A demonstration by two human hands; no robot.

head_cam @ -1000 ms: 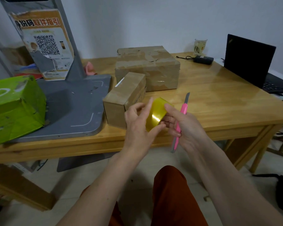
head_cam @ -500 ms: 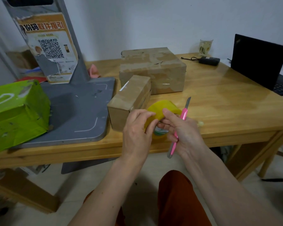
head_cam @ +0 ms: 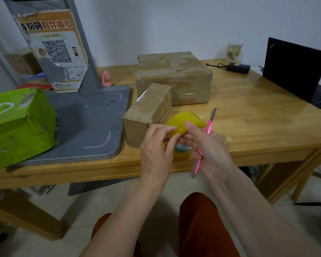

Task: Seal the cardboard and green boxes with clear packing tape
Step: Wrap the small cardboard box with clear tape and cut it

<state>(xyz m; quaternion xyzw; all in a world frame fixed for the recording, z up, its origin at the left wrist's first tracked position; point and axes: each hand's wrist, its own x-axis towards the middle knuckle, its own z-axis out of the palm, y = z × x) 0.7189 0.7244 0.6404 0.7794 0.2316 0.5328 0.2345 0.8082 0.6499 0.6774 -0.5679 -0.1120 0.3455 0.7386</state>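
Single head-worn wide-angle view, looking forward and down, hands close below centre, wooden table spreading left to right, white wall far behind

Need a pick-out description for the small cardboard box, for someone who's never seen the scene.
On the wooden table, find the grey metal base plate. The small cardboard box sits at its right edge, in front of the large cardboard box; it is narrower, lower and nearest the hands.

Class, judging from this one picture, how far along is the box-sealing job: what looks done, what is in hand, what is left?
Done: the large cardboard box and small cardboard box already show tape bands. In hand: the left hand and right hand hold the tape roll; the right also grips a pink knife. Left: the green box, untouched on the grey base.
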